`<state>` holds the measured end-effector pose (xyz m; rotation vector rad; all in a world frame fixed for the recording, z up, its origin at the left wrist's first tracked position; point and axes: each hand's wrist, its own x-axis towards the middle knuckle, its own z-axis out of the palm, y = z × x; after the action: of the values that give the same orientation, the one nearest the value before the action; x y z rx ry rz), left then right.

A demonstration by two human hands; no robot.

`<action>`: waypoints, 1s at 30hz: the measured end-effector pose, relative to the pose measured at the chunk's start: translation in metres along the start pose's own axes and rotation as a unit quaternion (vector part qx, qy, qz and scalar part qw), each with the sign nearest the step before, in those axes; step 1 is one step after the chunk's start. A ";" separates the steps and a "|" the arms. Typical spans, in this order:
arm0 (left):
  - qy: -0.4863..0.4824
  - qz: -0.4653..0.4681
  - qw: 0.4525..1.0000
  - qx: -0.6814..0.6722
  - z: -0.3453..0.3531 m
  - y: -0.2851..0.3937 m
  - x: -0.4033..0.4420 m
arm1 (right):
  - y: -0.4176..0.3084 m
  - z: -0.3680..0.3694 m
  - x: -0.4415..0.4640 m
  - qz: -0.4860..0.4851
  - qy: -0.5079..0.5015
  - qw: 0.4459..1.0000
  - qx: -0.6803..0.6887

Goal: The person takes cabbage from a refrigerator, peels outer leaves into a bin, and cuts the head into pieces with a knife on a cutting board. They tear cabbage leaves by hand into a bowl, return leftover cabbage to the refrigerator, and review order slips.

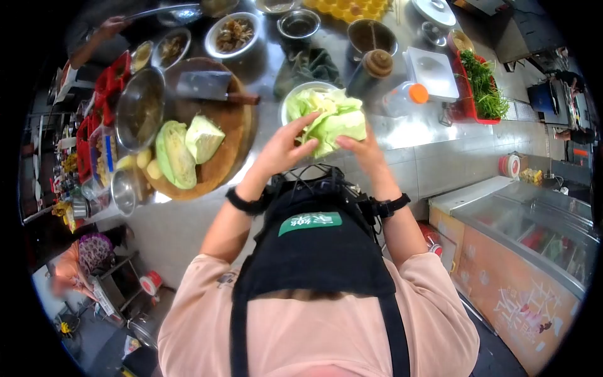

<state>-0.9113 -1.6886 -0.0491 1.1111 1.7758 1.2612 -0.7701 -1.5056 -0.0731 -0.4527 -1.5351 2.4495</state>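
Note:
Pale green cabbage leaves (339, 122) are held between my two hands, in front of and partly over a white-rimmed bowl (286, 108). My left hand (286, 147) grips their left side, thumb and fingers bent round them. On the right edge, my right hand (366, 151) presses its thumb against the leaves; its other fingers are hidden behind them. More leaves seem to lie in the bowl, though my hold covers much of it. To the left, two cut cabbage pieces (176, 154) rest on a round wooden chopping board (217, 160), below a cleaver (204, 85).
A dark cloth (308, 69), a brown-capped bottle (370, 72) and an orange-capped container (405, 99) stand beyond the bowl. A white scale (432, 74) and a red basket of greens (480, 88) are right. Steel bowls (141, 107) line the left. Another person's hand (112, 26) is upper left.

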 end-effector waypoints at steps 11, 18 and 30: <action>0.075 0.020 0.997 -0.001 0.014 0.011 0.006 | 0.005 0.007 0.000 -0.055 0.059 0.997 0.005; 0.251 0.016 0.950 0.187 0.037 0.022 0.013 | 0.011 0.018 0.001 -0.115 0.101 0.987 -0.056; 0.145 0.033 0.975 -0.166 0.040 0.011 -0.012 | 0.012 -0.001 -0.018 0.039 0.132 0.959 0.247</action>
<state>-0.8684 -1.6831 -0.0503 0.8333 1.6556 1.7607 -0.7533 -1.5157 -0.0814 -0.7104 -0.7762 2.5793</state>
